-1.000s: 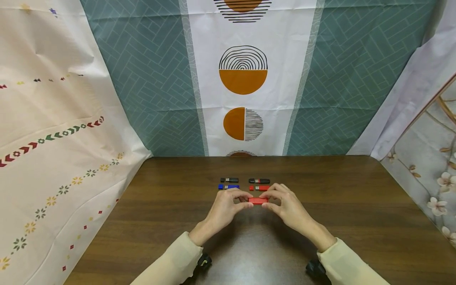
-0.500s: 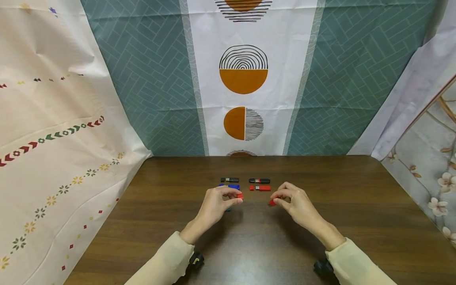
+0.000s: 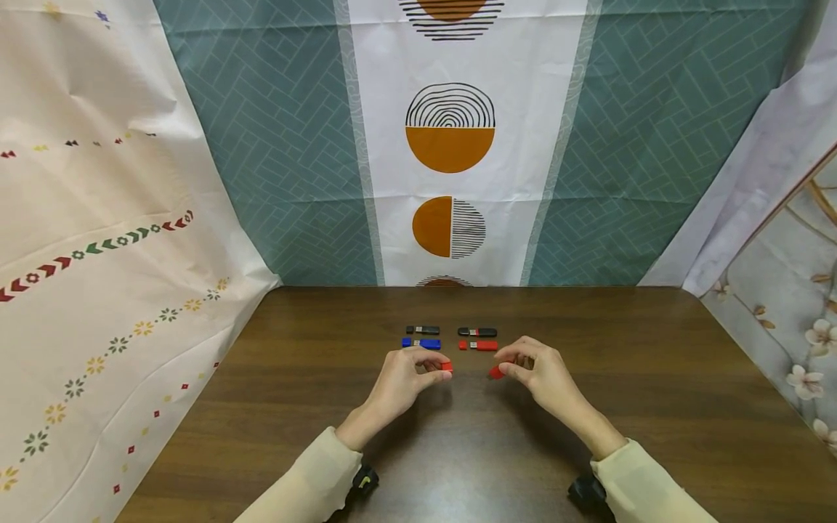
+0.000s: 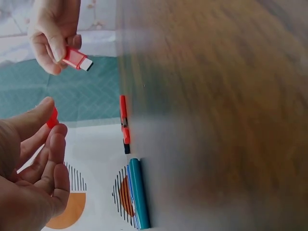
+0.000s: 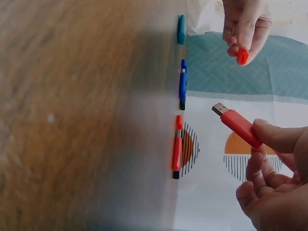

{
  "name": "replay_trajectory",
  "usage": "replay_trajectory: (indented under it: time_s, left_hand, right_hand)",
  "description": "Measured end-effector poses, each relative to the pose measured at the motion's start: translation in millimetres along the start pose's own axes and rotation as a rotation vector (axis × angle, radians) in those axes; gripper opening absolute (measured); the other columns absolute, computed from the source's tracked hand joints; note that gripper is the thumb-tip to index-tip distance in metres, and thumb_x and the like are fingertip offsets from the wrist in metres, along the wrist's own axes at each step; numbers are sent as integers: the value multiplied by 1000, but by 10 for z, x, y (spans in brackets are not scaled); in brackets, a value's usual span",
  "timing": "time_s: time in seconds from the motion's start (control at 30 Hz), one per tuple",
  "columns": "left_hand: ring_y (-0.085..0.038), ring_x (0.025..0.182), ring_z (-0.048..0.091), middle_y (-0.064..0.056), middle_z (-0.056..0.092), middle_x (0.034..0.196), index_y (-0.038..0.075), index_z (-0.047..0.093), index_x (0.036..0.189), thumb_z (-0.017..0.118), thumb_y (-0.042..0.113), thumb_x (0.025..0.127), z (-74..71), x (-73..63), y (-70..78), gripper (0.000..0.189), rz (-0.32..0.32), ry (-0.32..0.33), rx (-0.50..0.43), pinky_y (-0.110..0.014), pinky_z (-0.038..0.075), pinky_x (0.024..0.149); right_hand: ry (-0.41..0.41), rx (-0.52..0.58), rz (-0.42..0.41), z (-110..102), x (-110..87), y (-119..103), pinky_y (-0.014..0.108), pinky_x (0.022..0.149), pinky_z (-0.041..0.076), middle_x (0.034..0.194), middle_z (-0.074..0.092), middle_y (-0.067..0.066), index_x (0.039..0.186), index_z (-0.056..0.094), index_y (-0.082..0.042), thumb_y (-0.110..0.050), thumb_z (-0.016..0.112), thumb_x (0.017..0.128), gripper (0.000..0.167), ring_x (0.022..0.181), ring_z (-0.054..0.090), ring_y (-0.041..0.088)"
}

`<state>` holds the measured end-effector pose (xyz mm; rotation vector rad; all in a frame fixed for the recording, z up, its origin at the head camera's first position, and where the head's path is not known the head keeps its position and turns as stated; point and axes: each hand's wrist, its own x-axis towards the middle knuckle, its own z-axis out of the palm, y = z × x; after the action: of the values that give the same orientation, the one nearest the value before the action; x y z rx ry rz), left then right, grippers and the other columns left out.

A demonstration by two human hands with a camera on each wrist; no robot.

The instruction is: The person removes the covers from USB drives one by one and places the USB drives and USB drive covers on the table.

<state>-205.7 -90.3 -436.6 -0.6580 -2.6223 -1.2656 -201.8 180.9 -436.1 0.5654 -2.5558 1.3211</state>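
My left hand [image 3: 407, 379] pinches a small red cap [image 4: 53, 118] between thumb and fingers, above the table. Opposite it, my right hand [image 3: 538, 369] holds a red USB stick [image 5: 239, 126] between thumb and fingers. The stick's metal plug is bare and points toward the left hand, tilted in the right wrist view. Cap and stick are apart, with a gap between the hands. A teal USB stick [image 4: 138, 192] lies on the table; the left hand hides it in the head view.
Beyond the hands, uncapped USB sticks lie in two rows: a grey-black one [image 3: 428, 330], a black-and-red one [image 3: 484, 332], a blue one [image 3: 429, 344] and a red one [image 3: 485, 346], their caps beside them. A patterned cloth [image 3: 301, 145] hangs behind the wooden table [image 3: 654, 349].
A second ago both hands gripped the red USB stick end to end. The cap has come off, and the hands moved apart. Since half a second ago they have drawn slightly closer together.
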Motion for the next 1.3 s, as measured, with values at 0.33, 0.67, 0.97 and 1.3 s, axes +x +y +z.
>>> replay_trajectory:
  time_s: [0.33, 0.67, 0.97, 1.3]
  left_hand:
    - [-7, 81, 66, 9, 74, 89, 15, 82, 99, 86, 18, 87, 32, 10, 1, 13, 21, 6, -10, -24, 54, 70]
    - [-8, 81, 66, 7, 74, 90, 13, 82, 100, 85, 19, 88, 68, 85, 8, 14, 40, 5, 32, -23, 53, 69]
    - [-7, 78, 66, 5, 74, 91, 12, 82, 101, 84, 21, 89, 108, 178, 3, 15, 21, -18, 30, -23, 53, 68]
    - [-9, 80, 68, 1, 76, 95, 10, 82, 105, 84, 19, 89, 173, 297, 4, 18, -25, -43, 61, -23, 55, 70]
  right_hand:
    - [-11, 0, 84, 16, 41, 8, 25, 60, 40, 85, 62, -3, 105, 79, -6, -5, 82, 88, 17, 71, 50, 15]
    - [3, 60, 156, 39, 163, 106, 26, 61, 43, 85, 65, 4, 102, 77, -1, -4, 81, 89, 14, 73, 53, 18]
    - [-9, 104, 260, 109, 278, 158, 27, 60, 43, 80, 68, 4, 104, 77, 3, -1, 79, 91, 14, 70, 53, 19]
    - [9, 72, 319, 167, 365, 216, 28, 59, 45, 80, 71, 6, 103, 76, 4, -2, 79, 91, 13, 71, 60, 24]
